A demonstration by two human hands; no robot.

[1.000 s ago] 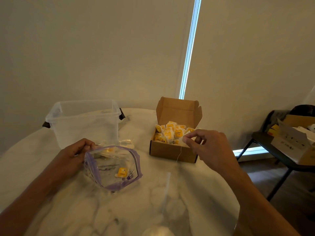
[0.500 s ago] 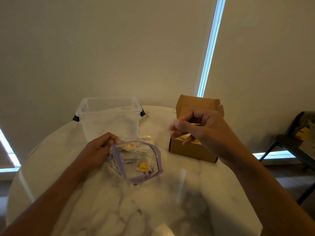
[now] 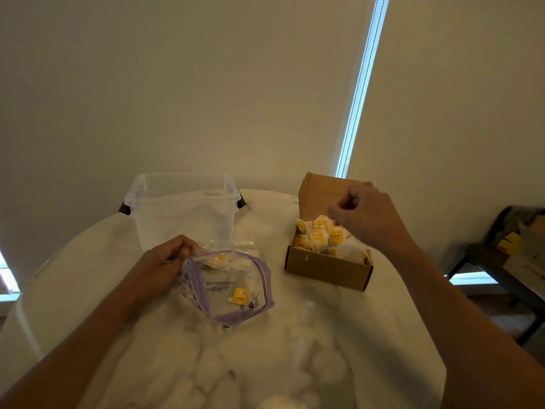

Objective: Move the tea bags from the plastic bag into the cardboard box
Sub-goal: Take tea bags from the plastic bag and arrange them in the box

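A clear plastic bag (image 3: pixel 267 278) with a purple zip rim lies open on the marble table. A tea bag with a yellow tag (image 3: pixel 239 295) rests inside it, and more tea bags show at its far end. My left hand (image 3: pixel 165 261) pinches the bag's left rim and holds the mouth open. To the right stands the open cardboard box (image 3: pixel 327 268), filled with several yellow-tagged tea bags (image 3: pixel 318 237). My right hand (image 3: pixel 368 219) hovers over the box's back half, fingertips pinched together right at the tags, apparently on a tea bag's tag.
A clear plastic tub (image 3: pixel 182 208) stands behind the bag. The round marble table (image 3: pixel 265 349) curves away at both sides. At the far right, a black side table (image 3: pixel 486 261) off the main table carries boxes and papers.
My right hand, raised in front of the box half a second ago, has dropped down and to the right over the box. My left hand keeps its hold on the bag.
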